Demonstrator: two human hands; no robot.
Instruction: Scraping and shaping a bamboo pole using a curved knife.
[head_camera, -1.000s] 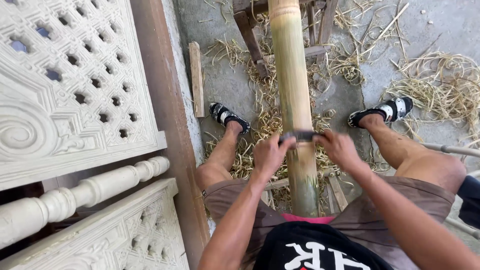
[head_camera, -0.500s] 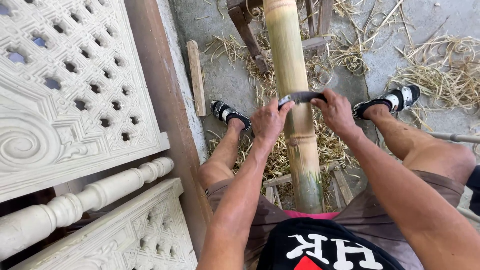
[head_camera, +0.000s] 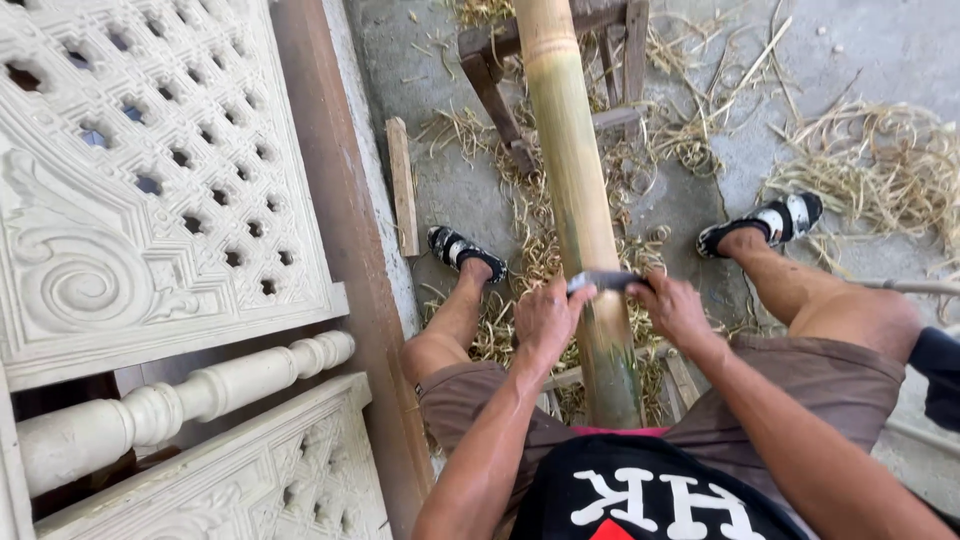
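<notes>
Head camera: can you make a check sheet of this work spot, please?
Surface: grey concrete floor, dusty.
Job's things: long bamboo pole running between the person's legs; dark blade laid across it.
Clutter: pale bamboo shavings scattered about; short wooden slat on the floor.
Hands: left hand and right hand each grip one end of the blade.
Cables: nothing seen.
Surroundings: white carved lattice panels and a baluster on the left; dark wooden stand by the pole's far end.
</notes>
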